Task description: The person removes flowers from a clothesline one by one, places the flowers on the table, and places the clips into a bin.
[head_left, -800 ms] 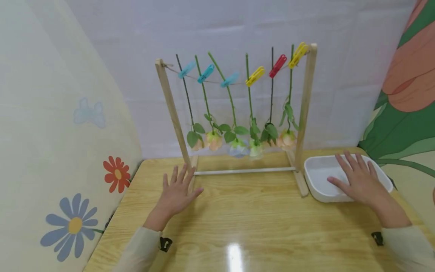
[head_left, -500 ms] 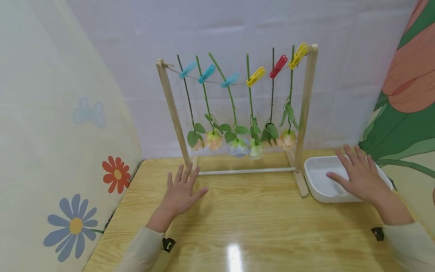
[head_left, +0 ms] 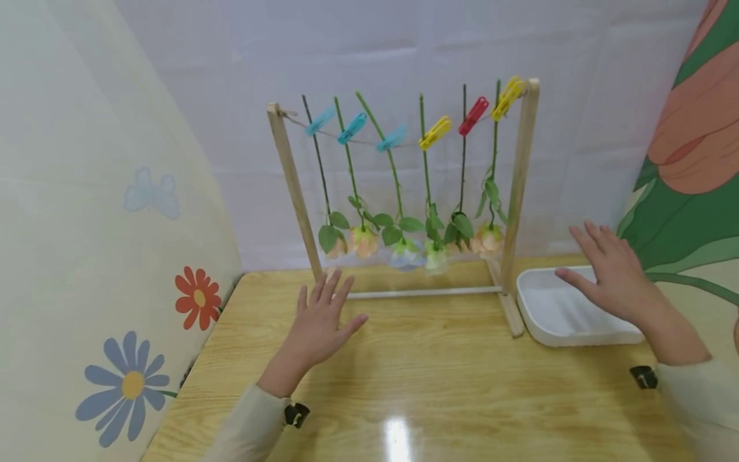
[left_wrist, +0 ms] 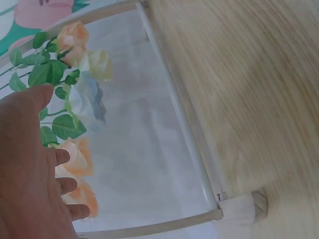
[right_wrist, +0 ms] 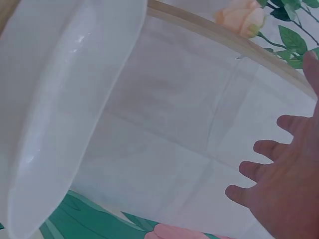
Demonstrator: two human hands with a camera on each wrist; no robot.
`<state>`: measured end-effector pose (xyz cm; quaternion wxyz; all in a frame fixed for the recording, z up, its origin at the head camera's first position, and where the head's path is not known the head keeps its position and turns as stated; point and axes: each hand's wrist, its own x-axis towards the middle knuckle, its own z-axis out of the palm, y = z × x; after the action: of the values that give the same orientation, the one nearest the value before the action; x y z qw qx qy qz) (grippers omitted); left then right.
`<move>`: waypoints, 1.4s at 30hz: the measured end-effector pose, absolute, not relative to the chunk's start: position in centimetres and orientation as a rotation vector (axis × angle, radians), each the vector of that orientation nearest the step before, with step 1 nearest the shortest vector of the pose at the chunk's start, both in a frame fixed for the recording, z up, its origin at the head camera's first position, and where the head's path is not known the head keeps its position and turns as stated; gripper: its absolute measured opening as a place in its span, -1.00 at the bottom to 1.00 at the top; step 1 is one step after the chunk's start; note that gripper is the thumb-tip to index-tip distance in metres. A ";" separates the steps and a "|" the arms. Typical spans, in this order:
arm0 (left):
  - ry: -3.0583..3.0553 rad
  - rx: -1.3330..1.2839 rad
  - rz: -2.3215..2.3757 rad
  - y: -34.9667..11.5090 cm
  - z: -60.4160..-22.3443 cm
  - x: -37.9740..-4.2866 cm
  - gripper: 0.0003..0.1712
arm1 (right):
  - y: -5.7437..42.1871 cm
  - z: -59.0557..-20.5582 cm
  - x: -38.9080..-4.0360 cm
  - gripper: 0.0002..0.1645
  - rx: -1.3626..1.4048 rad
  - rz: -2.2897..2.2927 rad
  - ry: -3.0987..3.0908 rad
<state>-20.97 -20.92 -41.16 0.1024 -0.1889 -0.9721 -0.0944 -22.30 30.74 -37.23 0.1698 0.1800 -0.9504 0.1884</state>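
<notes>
Fingers (head_left: 329,287) spread, the left hand (head_left: 315,330) hovers near the pale wooden frame (head_left: 296,192), where pastel roses (head_left: 364,243) hang upside down from coloured plastic pegs (head_left: 435,132): probably light, crushable, best held by the slender stems (head_left: 463,168). The right hand (head_left: 616,279), fingers likewise spread, hovers over the rounded white tray (head_left: 583,339).

L hand (head_left: 317,328): spread, thumb out | R hand (head_left: 618,282): str., thumb out | arms (head_left: 251,423) fwd, well apart
</notes>
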 end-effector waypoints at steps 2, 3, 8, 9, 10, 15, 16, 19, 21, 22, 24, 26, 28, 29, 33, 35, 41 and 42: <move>-2.863 -0.562 -0.283 -20.5 -40.8 -20.8 -0.08 | 30.6 -36.6 -22.5 0.02 0.530 0.543 -2.676; -2.859 -0.564 -0.284 -20.3 -40.6 -20.7 -0.09 | 30.6 -36.2 -22.5 0.02 0.536 0.549 -2.665; -2.801 -0.586 -0.305 -19.4 -39.6 -20.4 -0.12 | 30.4 -34.5 -23.0 -0.01 0.562 0.609 -2.629; -2.785 -0.590 -0.306 -19.2 -39.4 -20.4 -0.12 | 30.3 -34.0 -23.0 -0.02 0.563 0.634 -2.629; -2.769 -0.594 -0.310 -19.0 -39.2 -20.4 -0.13 | 30.2 -33.6 -23.0 -0.02 0.562 0.651 -2.632; -2.702 -0.620 -0.350 -17.9 -38.3 -20.6 -0.18 | 29.9 -31.8 -22.9 -0.02 0.534 0.757 -2.665; -2.684 -0.630 -0.360 -17.7 -38.2 -20.7 -0.19 | 29.8 -31.5 -22.9 -0.03 0.531 0.772 -2.662; -2.625 -0.656 -0.387 -17.1 -37.7 -20.9 -0.22 | 29.6 -30.7 -23.0 -0.05 0.539 0.807 -2.634; -2.580 -0.671 -0.388 -16.7 -37.4 -21.1 -0.24 | 29.4 -30.3 -23.0 -0.07 0.546 0.817 -2.600; -2.562 -0.674 -0.388 -16.5 -37.3 -21.1 -0.25 | 29.3 -30.0 -23.1 -0.08 0.546 0.819 -2.583; -2.528 -0.680 -0.392 -16.1 -37.1 -21.3 -0.26 | 29.2 -29.7 -23.2 -0.10 0.539 0.831 -2.553; -2.508 -0.681 -0.398 -15.8 -36.9 -21.4 -0.27 | 29.0 -29.3 -23.3 -0.12 0.524 0.855 -2.533; -2.500 -0.680 -0.421 -15.4 -36.7 -21.5 -0.26 | 28.9 -29.0 -23.4 -0.14 0.514 0.895 -2.511; -2.490 -0.685 -0.434 -15.2 -36.7 -21.5 -0.26 | 28.9 -28.8 -23.5 -0.15 0.511 0.916 -2.502; -2.450 -0.709 -0.471 -14.6 -36.3 -21.8 -0.27 | 28.7 -28.2 -23.7 -0.19 0.519 0.993 -2.449; -2.423 -0.725 -0.482 -14.3 -36.1 -21.9 -0.29 | 28.7 -27.9 -23.8 -0.21 0.522 1.029 -2.426; -2.414 -0.730 -0.520 -13.2 -35.4 -22.1 -0.30 | 28.6 -27.0 -24.5 -0.23 0.507 1.135 -2.396; -2.419 -0.730 -0.530 -13.0 -35.3 -22.1 -0.30 | 28.6 -26.8 -24.6 -0.23 0.502 1.147 -2.395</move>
<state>-22.10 -13.02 -35.32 0.2765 -0.2716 -0.9004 -0.1975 -24.63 28.61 -26.80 0.2177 0.1814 -0.8650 0.4141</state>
